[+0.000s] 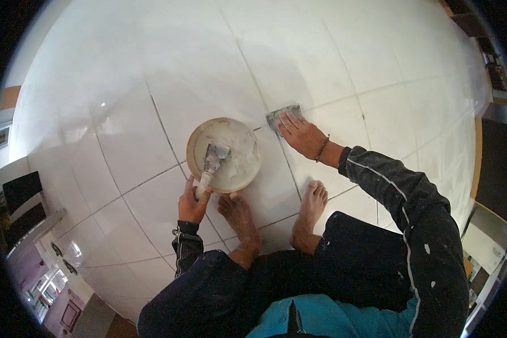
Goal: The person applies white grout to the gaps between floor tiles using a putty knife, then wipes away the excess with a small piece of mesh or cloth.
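A round, shallow tub (225,119) with a tan rim stands on the tiled floor in front of my feet, and white paste (241,164) coats its inside. Across the tub lies a putty knife (214,158) with a wide, smeared blade and a pale handle. At the near left rim, my left hand (194,201) is closed around that handle. My right hand (303,135) reaches farther out, fingers closed on a flat, dark grey rectangular spreader (274,116) smeared with white. Fingers partly cover the spreader, which lies against the floor where tile joints meet.
White floor tiles (135,169) with dark joints spread all around. My bare feet (310,214) are planted just behind the tub. Dark furniture (498,163) lines the right side. Two dark flat objects (22,191) and a pair of sandals (63,258) are at the left.
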Available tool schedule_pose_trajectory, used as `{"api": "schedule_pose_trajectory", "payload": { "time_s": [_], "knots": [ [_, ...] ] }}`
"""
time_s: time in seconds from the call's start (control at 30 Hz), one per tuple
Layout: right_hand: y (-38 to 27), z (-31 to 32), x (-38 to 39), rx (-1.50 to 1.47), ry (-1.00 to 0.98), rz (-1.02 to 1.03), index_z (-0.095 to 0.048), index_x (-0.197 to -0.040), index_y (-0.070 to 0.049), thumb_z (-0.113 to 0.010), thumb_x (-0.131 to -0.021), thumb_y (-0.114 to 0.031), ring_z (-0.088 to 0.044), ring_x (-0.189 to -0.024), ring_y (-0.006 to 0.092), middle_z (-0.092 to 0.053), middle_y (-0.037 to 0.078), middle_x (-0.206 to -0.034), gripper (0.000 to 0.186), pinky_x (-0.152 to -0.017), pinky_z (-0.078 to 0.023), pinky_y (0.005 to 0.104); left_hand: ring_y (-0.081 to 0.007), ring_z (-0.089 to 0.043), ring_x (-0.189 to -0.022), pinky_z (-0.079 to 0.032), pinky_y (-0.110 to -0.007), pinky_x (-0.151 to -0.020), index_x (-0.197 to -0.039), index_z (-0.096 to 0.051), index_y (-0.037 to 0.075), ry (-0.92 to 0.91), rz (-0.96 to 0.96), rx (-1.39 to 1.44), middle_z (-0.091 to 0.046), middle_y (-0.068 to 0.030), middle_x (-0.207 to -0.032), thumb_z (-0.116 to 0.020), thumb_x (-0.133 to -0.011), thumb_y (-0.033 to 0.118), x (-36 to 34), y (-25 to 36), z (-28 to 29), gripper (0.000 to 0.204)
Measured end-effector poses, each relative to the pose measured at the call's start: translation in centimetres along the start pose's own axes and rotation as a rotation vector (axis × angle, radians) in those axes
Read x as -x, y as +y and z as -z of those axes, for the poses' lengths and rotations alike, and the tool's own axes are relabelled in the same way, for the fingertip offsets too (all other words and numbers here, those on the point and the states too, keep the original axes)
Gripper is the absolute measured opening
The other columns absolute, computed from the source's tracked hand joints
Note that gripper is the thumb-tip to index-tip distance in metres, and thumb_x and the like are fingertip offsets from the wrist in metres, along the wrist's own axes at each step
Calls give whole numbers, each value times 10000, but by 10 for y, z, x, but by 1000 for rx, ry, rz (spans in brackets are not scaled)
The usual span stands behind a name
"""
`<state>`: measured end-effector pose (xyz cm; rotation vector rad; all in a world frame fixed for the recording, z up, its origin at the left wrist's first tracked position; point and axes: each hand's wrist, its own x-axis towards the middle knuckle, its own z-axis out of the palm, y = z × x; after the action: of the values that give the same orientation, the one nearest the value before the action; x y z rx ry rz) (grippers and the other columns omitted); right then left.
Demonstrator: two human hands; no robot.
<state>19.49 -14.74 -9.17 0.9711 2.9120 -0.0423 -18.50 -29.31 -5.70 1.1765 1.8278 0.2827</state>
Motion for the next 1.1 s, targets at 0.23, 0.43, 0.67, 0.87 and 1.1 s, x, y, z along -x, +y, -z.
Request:
{"api": "schedule_pose_trajectory", "payload": {
  "time_s": [0.23, 0.43, 0.67, 0.87, 1.1],
  "knots": [
    [0, 13, 9, -85, -112, 16, -534, -1343, 67, -587, -905, -123, -561, -1282, 400, -526, 308, -1405, 481, -995, -530, 472, -164, -634, -545, -511, -313, -503, -1481, -417, 1, 67, 56, 214, -712, -110, -809, -694, -942, 338, 4, 7, -8, 693],
    [6, 30, 21, -209, -358, 24, -547, -1287, 55, -612, -884, -128, -633, -1150, 347, -603, 254, -1275, 448, -790, -596, 426, -158, -614, -523, -511, -319, -497, -1487, -418, 17, 136, -9, 123, -696, -105, -802, -680, -954, 339, -2, 1, -11, 676],
    [24, 51, 34, -400, -525, -159, -597, -1376, -217, -574, -845, -99, -697, -794, 358, -697, 193, -883, 544, -692, -568, 479, -133, -607, -518, -493, -302, -467, -1497, -414, 42, 150, 68, 237, -697, -100, -805, -698, -951, 346, -2, -1, -22, 687],
    [67, 53, -16, -300, -184, -411, -677, -1201, -144, -575, -853, -110, -696, -757, 374, -709, 194, -815, 365, -695, -551, 516, -144, -631, -533, -505, -307, -479, -1486, -416, 19, 161, 45, 242, -728, -133, -882, -695, -950, 373, 3, -8, -21, 700],
    [74, 44, -52, -239, -188, -475, -654, -1230, -102, -560, -823, -80, -698, -791, 374, -714, 192, -839, 418, -700, -542, 521, -183, -675, -571, -531, -327, -507, -1459, -427, -8, 181, 66, 235, -732, -165, -901, -678, -953, 380, 1, -12, -27, 685]
  ]
}}
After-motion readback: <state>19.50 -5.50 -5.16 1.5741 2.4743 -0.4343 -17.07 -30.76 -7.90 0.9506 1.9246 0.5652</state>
